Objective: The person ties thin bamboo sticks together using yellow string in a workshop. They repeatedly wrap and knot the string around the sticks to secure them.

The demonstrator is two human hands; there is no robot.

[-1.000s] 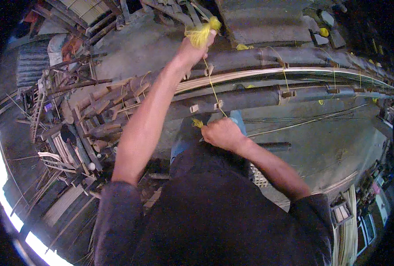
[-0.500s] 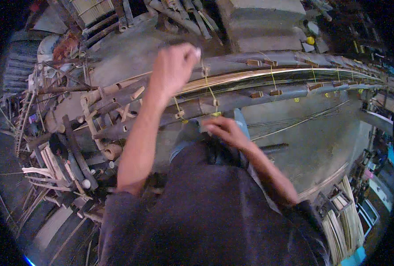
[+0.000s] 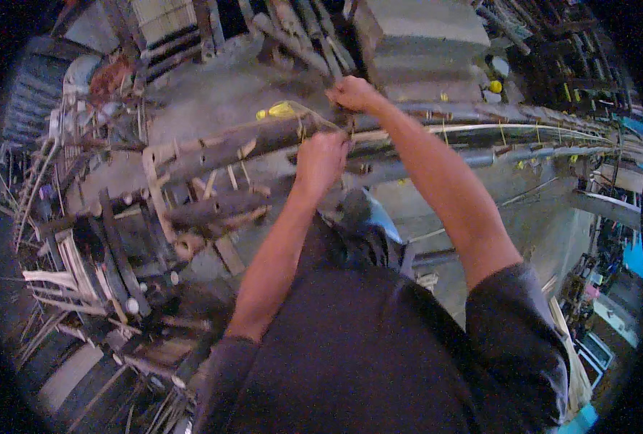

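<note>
A dim, grey floor (image 3: 209,94) lies among heaps of wood (image 3: 75,260).

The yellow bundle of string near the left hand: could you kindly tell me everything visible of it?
The bundle of string is bright yellow, plastic-looking, with a small knob at its left end and a wider part rightward. A thin strand runs right toward the left hand. It appears sideways beside the dark pole; whether they touch is unclear.

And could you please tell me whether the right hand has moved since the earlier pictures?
Yes, forward: the right hand was on the near side of the near pole and is now out at the far pole.
</note>
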